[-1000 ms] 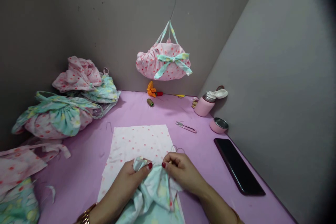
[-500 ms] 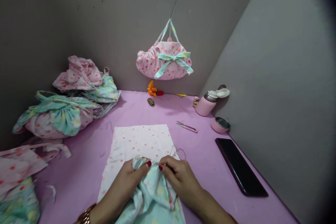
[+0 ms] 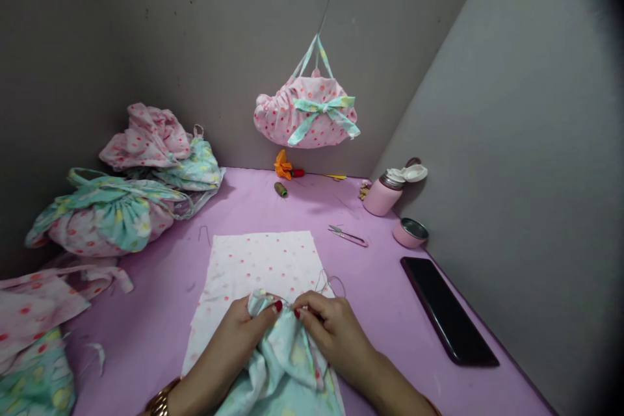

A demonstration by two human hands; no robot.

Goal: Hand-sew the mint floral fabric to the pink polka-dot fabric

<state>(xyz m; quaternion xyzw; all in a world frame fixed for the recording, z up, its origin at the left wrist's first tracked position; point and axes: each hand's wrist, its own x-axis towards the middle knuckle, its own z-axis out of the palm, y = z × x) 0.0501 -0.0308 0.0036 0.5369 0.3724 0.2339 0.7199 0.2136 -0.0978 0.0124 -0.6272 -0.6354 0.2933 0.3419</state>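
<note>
My left hand (image 3: 244, 331) pinches the gathered top edge of a mint green floral cloth (image 3: 283, 370) at the near edge of the table. My right hand (image 3: 331, 328) is closed beside it, fingertips almost touching the left thumb, pinching the same edge where a thin thread (image 3: 331, 283) loops up; any needle is too small to make out. Under the green cloth lies a flat white piece of fabric with pink dots (image 3: 258, 263).
Small thread snips (image 3: 347, 236) lie past the fabric. A black phone (image 3: 448, 318), a pink cup (image 3: 410, 233) and a pink flask (image 3: 387, 192) sit at the right. Finished fabric bags (image 3: 112, 208) pile at the left; one bag (image 3: 306, 118) hangs at the back wall.
My right hand has slid a little left toward my left thumb along the green cloth's edge. The thread loop has shifted slightly. My left hand has stayed put.
</note>
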